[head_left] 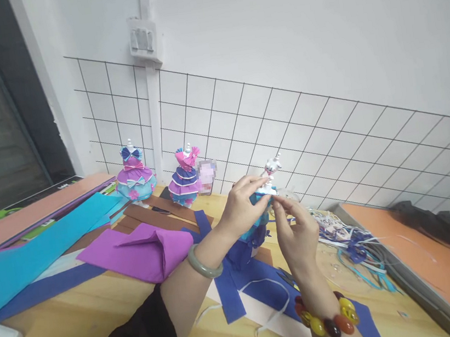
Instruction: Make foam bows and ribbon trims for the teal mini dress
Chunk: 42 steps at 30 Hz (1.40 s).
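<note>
A blue crepe-paper dress [254, 236] on a small white form stands upright before me, with dark blue flowers low on its skirt. Around its top, my left hand [244, 202] pinches a small blue and white trim piece [267, 190] between thumb and fingers. My right hand [297, 231] closes thumb and fingertips on the right end of that same piece. Just above my fingers shows a small white ornament [272, 166]. Part of the dress is hidden behind my left hand and forearm.
Two finished paper dresses [134, 172] [184, 176] stand at the back left. Purple paper [136, 252], turquoise paper [52, 241] and dark blue strips [229, 298] cover the wooden table. Scissors [287, 278] lie behind my right wrist. Tangled ribbons [358, 250] and an orange-bottomed tray [418, 253] are at right.
</note>
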Each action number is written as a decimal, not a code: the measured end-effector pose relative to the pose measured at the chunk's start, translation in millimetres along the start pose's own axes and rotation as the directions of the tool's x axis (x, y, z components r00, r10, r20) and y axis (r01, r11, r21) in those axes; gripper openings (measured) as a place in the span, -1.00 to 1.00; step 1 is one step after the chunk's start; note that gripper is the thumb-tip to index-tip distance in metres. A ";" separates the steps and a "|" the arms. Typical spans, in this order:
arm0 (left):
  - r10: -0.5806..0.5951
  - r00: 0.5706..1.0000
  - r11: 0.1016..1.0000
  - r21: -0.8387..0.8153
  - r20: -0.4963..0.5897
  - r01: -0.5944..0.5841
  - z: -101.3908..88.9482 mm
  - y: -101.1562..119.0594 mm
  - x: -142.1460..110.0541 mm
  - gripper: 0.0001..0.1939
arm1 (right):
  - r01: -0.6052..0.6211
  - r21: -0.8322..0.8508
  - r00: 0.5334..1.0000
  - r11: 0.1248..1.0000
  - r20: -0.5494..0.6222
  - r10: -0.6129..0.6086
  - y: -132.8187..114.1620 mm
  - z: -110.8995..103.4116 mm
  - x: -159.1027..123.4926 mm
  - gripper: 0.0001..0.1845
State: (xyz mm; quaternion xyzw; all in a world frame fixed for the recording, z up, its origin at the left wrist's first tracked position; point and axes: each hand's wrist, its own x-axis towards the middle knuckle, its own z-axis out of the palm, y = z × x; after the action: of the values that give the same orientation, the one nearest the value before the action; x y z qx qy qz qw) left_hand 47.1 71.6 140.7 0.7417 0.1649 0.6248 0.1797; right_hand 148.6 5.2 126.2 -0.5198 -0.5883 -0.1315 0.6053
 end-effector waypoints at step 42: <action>0.012 0.999 1.000 -0.023 0.037 -0.011 -4.0 4.4 2.2 -0.67 | -0.475 0.561 0.874 0.678 0.208 0.440 13.6 2.7 6.8 -0.59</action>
State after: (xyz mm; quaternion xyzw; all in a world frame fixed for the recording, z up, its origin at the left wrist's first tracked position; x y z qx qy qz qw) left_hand 43.6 69.0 145.3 0.7518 0.1501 0.6140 0.1877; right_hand 159.4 16.2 124.9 -0.4364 -0.4667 0.2301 0.7340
